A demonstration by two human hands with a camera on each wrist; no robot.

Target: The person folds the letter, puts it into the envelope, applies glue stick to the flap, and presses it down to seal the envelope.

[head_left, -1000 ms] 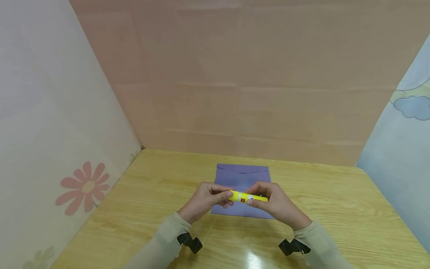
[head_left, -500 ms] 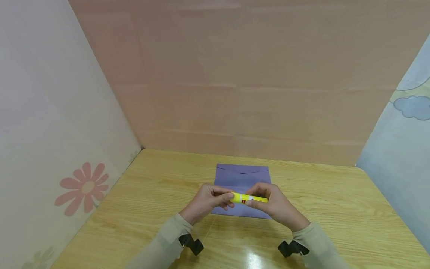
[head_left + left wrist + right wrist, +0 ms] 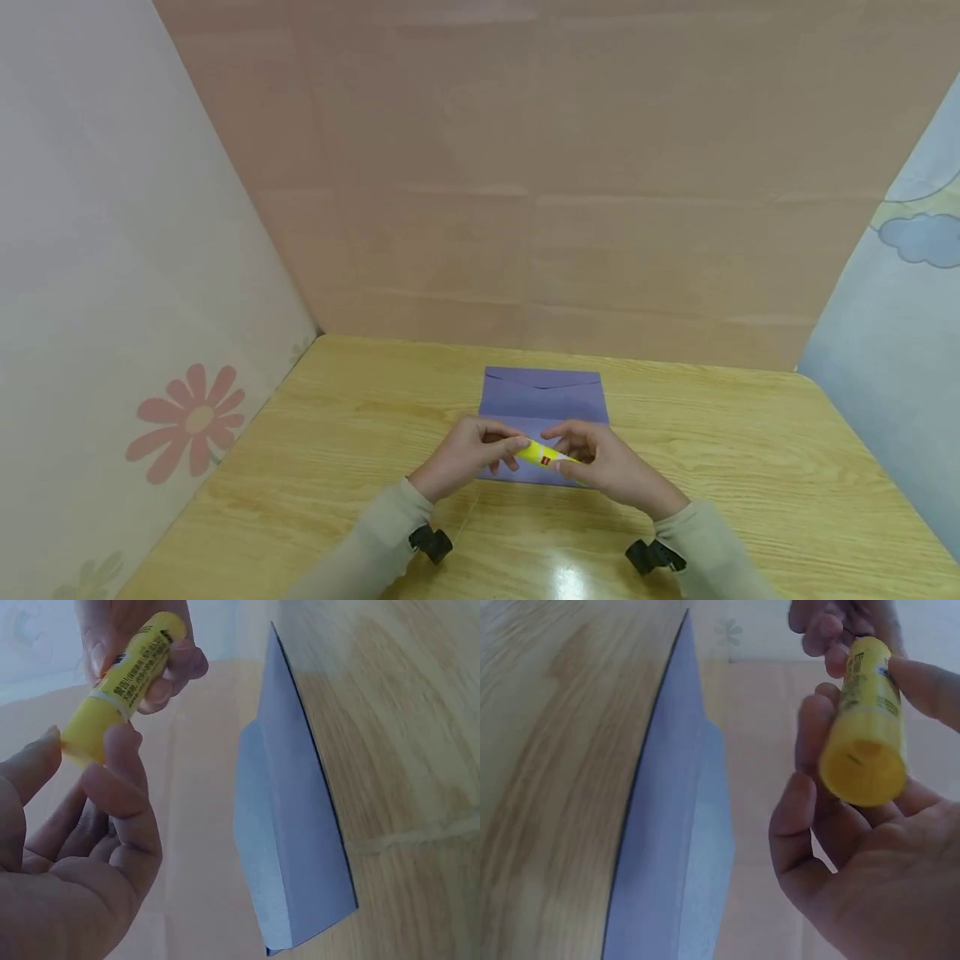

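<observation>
A yellow glue stick (image 3: 542,455) with a small red label is held between both hands, above a purple envelope (image 3: 543,404). My left hand (image 3: 474,452) pinches its capped left end between thumb and fingertips; in the left wrist view a white ring (image 3: 112,703) shows beside those fingers. Around the other end curl the thumb and fingers of my right hand (image 3: 617,468), partly hiding it in the head view. The right wrist view shows the round yellow base (image 3: 864,774) facing the camera. On the table, the envelope lies with its flap side away from me.
The pale wooden table (image 3: 360,400) extends on both sides of the envelope. A brownish panel (image 3: 525,183) stands along its back edge. Patterned panels, one with a red flower (image 3: 198,418), stand left and right. Each wrist carries a black strapped camera (image 3: 431,543).
The glue stick has tilted, its right end dipping lower and toward me. Both hands have come slightly nearer, and the right fingers have shifted on the tube. The envelope has stayed in place.
</observation>
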